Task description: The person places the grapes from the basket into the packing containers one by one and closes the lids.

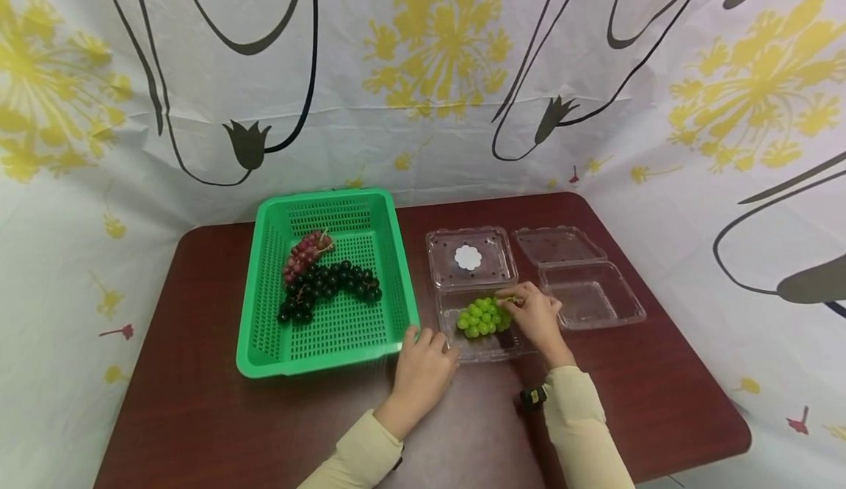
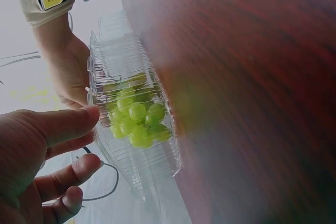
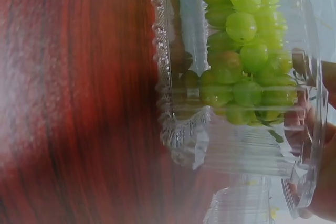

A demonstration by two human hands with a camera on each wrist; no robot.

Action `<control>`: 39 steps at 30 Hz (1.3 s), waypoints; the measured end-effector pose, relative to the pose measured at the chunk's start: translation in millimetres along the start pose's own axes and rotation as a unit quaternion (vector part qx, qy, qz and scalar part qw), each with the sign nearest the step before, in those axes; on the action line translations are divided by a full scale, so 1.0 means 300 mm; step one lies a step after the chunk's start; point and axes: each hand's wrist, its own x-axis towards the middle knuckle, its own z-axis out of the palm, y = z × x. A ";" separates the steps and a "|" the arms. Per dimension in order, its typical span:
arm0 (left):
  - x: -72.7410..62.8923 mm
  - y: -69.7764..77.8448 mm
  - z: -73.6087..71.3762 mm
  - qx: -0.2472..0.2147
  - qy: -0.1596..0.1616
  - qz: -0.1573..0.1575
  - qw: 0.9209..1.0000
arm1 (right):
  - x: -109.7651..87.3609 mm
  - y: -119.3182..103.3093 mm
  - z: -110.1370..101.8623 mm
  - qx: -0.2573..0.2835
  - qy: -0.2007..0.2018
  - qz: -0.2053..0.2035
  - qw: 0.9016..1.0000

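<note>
A white cloth (image 1: 396,26) printed with yellow blossoms and dark stems backs a reddish-brown table (image 1: 178,415), where a person in pale sleeves (image 1: 584,430) works with both hands. In the head view, green grapes (image 1: 481,318) sit in the tray of a clear container (image 1: 489,347), its lid (image 1: 441,261) folded back, apparently leaving the fruit within reach from above. The right hand (image 1: 537,321) pinches the bunch's stem end, a hold that likely spares the berries. The left hand (image 1: 421,368) bends its fingers between that container and a green basket (image 1: 399,269), where red grapes (image 1: 305,255) lie against black grapes (image 1: 330,282). A second container (image 1: 593,302), its lid also raised, stands to the right.

In the left wrist view, the left thumb meets the container's edge, perhaps to steady it; whether the fingers grip the rim, one cannot tell.

In the right wrist view, the right fingers show at the frame's edge, near the stem, while the bunch rests behind the ribbed clear wall.
</note>
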 end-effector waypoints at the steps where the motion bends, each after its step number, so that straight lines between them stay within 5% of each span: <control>1: 0.000 0.000 0.001 0.001 0.002 0.000 1.000 | -0.001 0.000 -0.001 -0.001 -0.010 0.001 1.000; 29: 0.005 0.003 -0.016 0.000 -0.023 -0.012 1.000 | 0.009 -0.011 -0.006 -0.034 -0.041 0.005 0.999; 39: 0.006 -0.021 -0.059 -0.054 0.017 -0.025 0.998 | 0.013 -0.016 -0.036 -0.018 0.002 0.003 1.000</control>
